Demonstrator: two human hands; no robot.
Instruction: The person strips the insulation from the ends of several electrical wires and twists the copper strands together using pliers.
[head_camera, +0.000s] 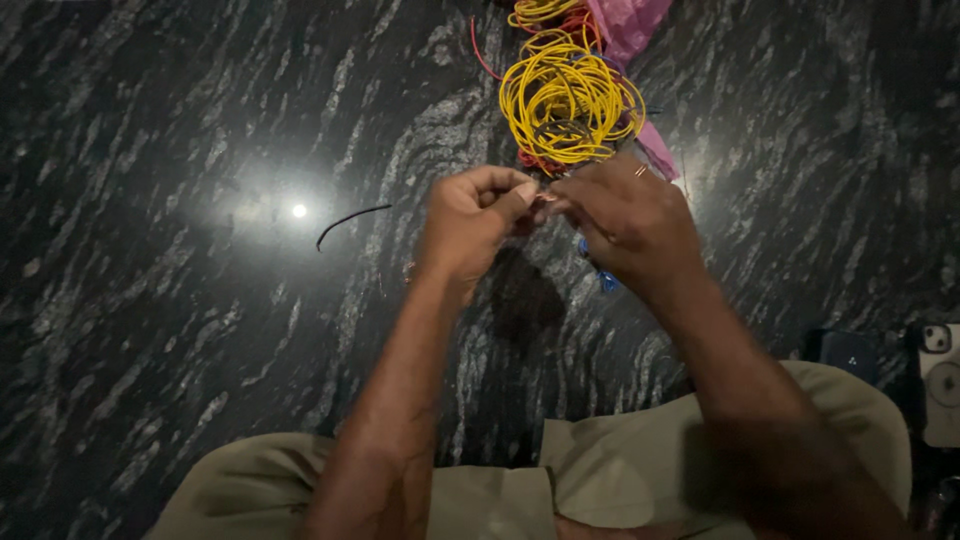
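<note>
A: What's hard to see?
B: The pink plastic bag (628, 25), cut off at top centre under the yellow wire coil (570, 100).
A: And the hands?
B: Left hand (470, 225) and right hand (630, 215) meet mid-frame, fingertips pinched on something tiny; can't identify it.

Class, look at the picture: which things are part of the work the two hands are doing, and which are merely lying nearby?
In the work:
left hand and right hand, pinching something small between them, too small to tell
yellow wire coil just beyond the hands

Lying about:
short black wire piece
pink plastic bag
phone
dark stone floor
</note>
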